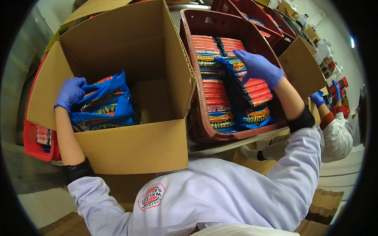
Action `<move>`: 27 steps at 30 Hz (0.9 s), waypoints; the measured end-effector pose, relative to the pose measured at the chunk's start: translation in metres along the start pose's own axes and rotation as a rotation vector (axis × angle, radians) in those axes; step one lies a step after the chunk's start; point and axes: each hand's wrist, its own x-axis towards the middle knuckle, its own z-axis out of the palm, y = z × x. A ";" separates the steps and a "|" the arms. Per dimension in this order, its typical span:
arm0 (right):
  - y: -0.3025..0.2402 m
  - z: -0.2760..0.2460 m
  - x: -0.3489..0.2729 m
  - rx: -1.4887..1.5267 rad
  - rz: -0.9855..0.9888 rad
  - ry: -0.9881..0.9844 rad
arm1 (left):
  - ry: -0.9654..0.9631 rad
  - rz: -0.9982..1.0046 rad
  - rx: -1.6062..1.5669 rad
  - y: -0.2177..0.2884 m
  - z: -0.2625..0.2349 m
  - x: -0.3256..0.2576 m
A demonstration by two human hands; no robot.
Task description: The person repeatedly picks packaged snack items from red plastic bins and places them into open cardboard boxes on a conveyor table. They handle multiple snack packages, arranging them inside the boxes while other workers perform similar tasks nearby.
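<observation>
An open cardboard box [130,147] stands before me on the left, with several blue-and-red packs of hot dogs [103,103] lying along its left side. My left hand [71,93], in a blue glove and slightly blurred, has its fingers curled at the left end of these packs. To the right is a dark red plastic crate [232,135] holding rows of the same hot dog packs [215,92]. Over its right part hovers my right hand [260,69], gloved too, fingers spread above a pack and holding nothing.
A bright red basket [33,151] with packs sits left of the box. More dark red crates [271,33] stand at the far right. A co-worker's gloved hand [317,98] appears beyond my right arm, near a raised cardboard flap [301,65]. Flattened cardboard [325,202] is stacked at lower right.
</observation>
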 end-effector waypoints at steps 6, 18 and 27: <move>0.065 0.048 0.046 0.319 0.288 -0.433 | 0.036 0.061 0.054 0.002 -0.002 0.002; 0.045 0.038 -0.033 0.604 0.260 -0.209 | -0.007 0.005 -0.056 0.008 -0.004 -0.001; -0.095 -0.067 -0.068 -0.154 -0.117 0.112 | 0.051 0.088 -0.037 0.004 -0.004 -0.002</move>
